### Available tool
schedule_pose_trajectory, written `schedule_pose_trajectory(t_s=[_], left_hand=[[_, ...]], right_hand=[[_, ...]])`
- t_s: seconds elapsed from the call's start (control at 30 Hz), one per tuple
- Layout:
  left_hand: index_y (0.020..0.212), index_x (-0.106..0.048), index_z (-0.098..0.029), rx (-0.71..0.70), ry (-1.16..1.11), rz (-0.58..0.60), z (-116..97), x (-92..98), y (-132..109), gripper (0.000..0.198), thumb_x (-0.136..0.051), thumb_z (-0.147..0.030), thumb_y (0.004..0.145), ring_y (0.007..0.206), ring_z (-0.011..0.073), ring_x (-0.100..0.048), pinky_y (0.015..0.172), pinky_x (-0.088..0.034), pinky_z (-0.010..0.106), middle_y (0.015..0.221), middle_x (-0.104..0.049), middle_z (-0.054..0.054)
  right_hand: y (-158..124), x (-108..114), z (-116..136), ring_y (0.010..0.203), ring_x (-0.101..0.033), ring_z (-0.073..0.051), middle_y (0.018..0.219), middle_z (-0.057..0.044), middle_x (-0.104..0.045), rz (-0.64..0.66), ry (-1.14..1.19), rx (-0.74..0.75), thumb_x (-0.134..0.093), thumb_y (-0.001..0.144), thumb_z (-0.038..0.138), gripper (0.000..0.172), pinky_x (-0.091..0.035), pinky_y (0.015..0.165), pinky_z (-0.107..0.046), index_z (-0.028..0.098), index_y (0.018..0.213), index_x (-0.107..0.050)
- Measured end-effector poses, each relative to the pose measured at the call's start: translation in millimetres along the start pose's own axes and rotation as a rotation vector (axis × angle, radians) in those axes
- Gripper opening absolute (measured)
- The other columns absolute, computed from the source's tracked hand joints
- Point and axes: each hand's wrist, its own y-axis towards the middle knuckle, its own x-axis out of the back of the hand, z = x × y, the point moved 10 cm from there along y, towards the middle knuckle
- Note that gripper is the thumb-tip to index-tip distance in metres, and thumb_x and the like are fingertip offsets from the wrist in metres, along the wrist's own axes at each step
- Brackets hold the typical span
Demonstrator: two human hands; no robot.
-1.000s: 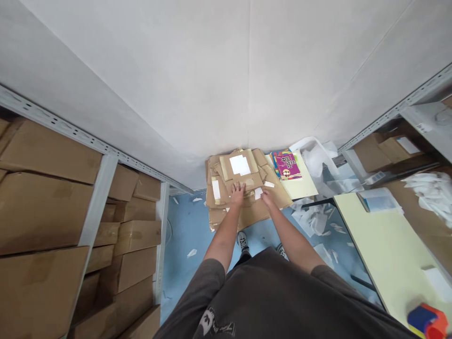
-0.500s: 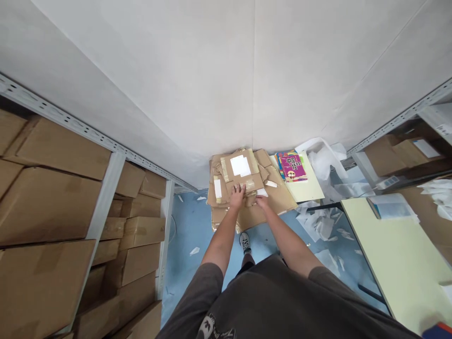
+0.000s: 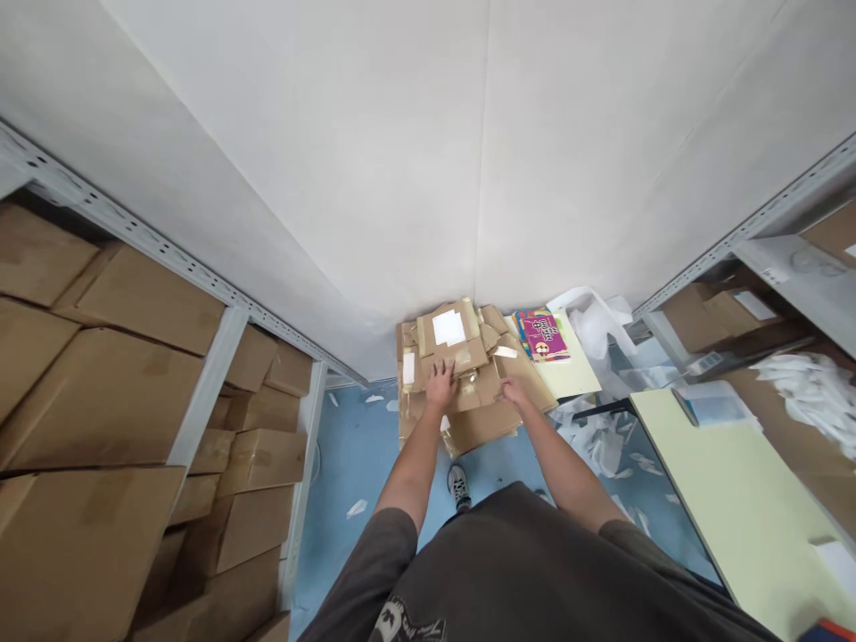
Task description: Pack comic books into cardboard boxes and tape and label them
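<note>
A pile of flattened brown cardboard boxes with white labels and tape lies on the blue floor against the white wall. My left hand rests flat on top of the pile, fingers spread. My right hand lies on the pile's right part, its fingers pressed onto the cardboard; how firmly it grips is unclear. Both arms reach straight down and forward from my grey shirt.
Metal shelving stacked with closed cardboard boxes lines the left. A pink book lies on a pale sheet right of the pile. White wrapping scraps litter the floor. A pale green table and more shelves stand on the right.
The view shifted slightly. My right hand slid a little to the right on the pile, and the top cardboard pieces moved a bit toward the wall. My left hand stayed on the pile.
</note>
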Motion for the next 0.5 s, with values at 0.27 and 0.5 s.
schedule_pose_trajectory(t_s=[0.27,0.5], left_hand=[[0.173,-0.039,-0.031,0.072,-0.002,0.031,14,5.8,-8,0.065,-0.046,-0.036,0.109,0.163,0.0406,-0.034,0.124,-0.043,0.061,0.18,-0.034,0.015],[0.172,-0.042,-0.03,0.123,-0.002,0.031,25,-2.9,-5,0.067,-0.047,-0.028,0.105,0.166,0.0432,-0.029,0.126,-0.039,0.064,0.181,-0.031,0.016]], right_hand=[[-46,93,16,0.064,-0.064,-0.018,0.066,0.002,-0.066,-0.084,0.089,0.071,-0.078,0.061,0.02,0.016,-0.059,0.061,-0.03,0.023,0.073,-0.068],[-72,173,14,0.058,-0.066,-0.017,0.067,0.0,-0.07,-0.129,0.287,0.106,-0.086,0.055,0.02,0.028,-0.056,0.055,-0.027,0.024,0.079,-0.072]])
